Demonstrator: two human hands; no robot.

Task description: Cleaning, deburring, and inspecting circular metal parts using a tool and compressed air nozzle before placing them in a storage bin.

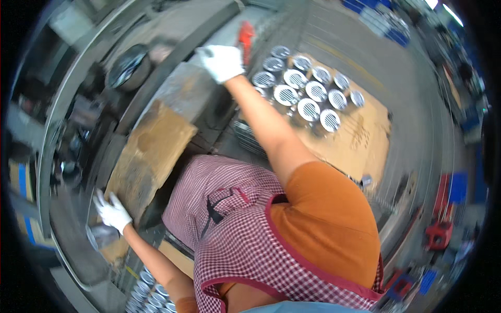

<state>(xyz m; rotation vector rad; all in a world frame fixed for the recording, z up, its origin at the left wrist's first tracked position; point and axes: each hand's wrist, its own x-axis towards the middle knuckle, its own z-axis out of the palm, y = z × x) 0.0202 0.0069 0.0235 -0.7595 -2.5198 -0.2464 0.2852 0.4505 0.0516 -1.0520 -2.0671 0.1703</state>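
My left hand (112, 213), in a white glove, has its fingers spread over the near end of a worn cardboard-covered bench (148, 143). Just below it lies a shiny, pale cylindrical piece (102, 236); whether the glove touches it I cannot tell. My right hand (221, 62), gloved too, is at the bench's far end, beside an upright red object (245, 37) whose kind is unclear. Its fingers point left and are smeared, so their grip does not show.
To the right, several shiny metal cylinders with striped-looking tops (308, 110) stand on a cardboard sheet (360, 143). More metal parts (148, 295) are stacked at the lower left. A dark round container (129, 68) sits beyond the bench, behind a metal rail (180, 55).
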